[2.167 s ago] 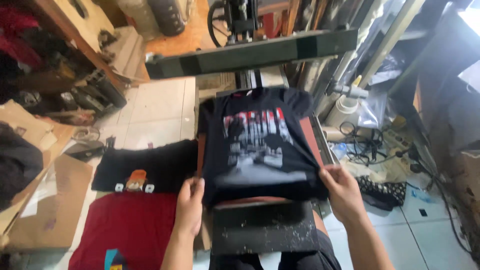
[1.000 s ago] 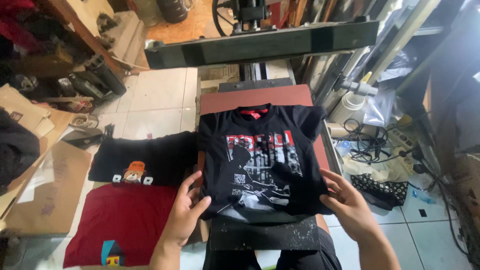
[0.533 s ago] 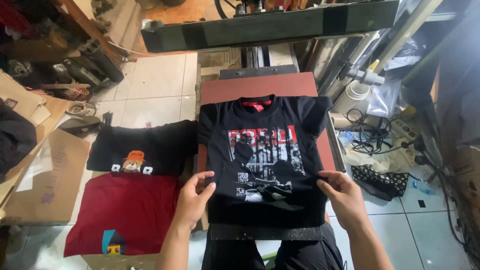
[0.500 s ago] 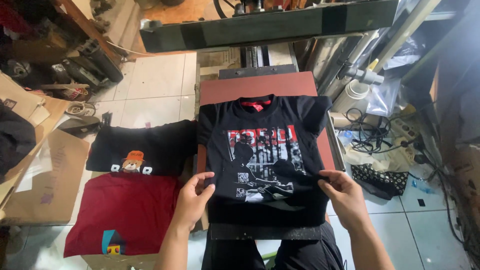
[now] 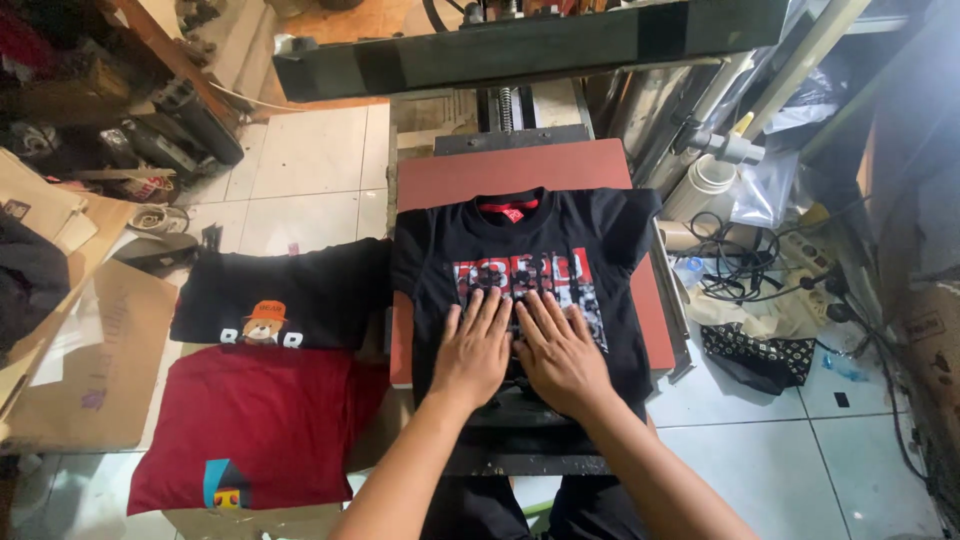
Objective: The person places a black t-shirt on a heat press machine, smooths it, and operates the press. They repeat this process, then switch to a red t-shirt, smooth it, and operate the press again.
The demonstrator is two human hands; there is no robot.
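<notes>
A small black T-shirt (image 5: 450, 250) with a red, white and grey print lies front-up on the reddish lower platen (image 5: 520, 165) of a heat press. My left hand (image 5: 475, 347) and my right hand (image 5: 560, 352) lie flat, side by side, on the middle of the shirt's print, fingers spread and pointing away from me. Neither hand grips anything. The dark upper plate (image 5: 530, 45) of the press hangs raised above the shirt's far end.
Left of the press lie a black shirt (image 5: 285, 295) with a small bear print and a dark red shirt (image 5: 250, 420) on the floor. Cardboard (image 5: 85, 350) sits farther left. Cables (image 5: 740, 270), a white pipe (image 5: 705, 180) and a patterned cloth (image 5: 760, 355) crowd the right side.
My hands let go of the shirt's side edges near the hem and moved inward; now both palms rest flat on the print at the middle. The shirt lies spread on the platen.
</notes>
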